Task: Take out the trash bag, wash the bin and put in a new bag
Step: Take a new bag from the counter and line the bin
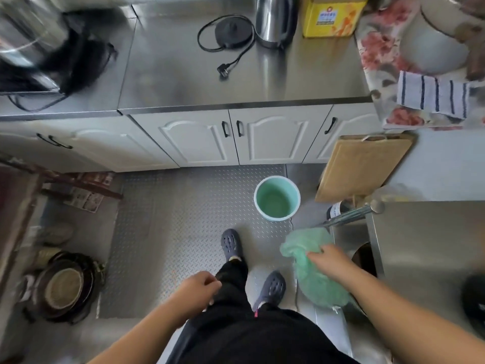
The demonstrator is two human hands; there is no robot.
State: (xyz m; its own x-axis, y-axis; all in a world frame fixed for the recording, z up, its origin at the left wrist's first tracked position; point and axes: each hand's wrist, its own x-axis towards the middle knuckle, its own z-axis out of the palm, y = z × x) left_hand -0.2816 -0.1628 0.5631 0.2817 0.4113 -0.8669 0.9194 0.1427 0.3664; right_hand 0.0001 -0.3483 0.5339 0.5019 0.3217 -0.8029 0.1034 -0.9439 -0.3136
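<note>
Gripping the green trash bag [317, 277] in my right hand [330, 258] — fingers closed round its crumpled upper part, the rest of the bag hanging below the hand, beside the steel sink [349, 235] at my right. The faucet [351, 215] reaches out just above the bag's top. My left hand [199, 287] is loosely curled near my left thigh, fingers bent in, holding nothing I can see.

The bin [277, 197] — pale green, round, upright — stands on the patterned metal floor [183, 219] ahead of my feet, well apart from the bag, close to the white cabinet doors [233, 136]. Its inside looks bare; no liner visible. A wooden cutting board [364, 166] leans just right of the bin.

On the steel bench [183, 74] above the cabinets: a kettle [274, 21], its base [231, 31] with the cord trailing loose, unplugged, and a yellow tin [330, 17]. A striped cloth [433, 97] lies at the right over a flowered cover. Baskets [65, 287] are stacked on the floor at far left.
</note>
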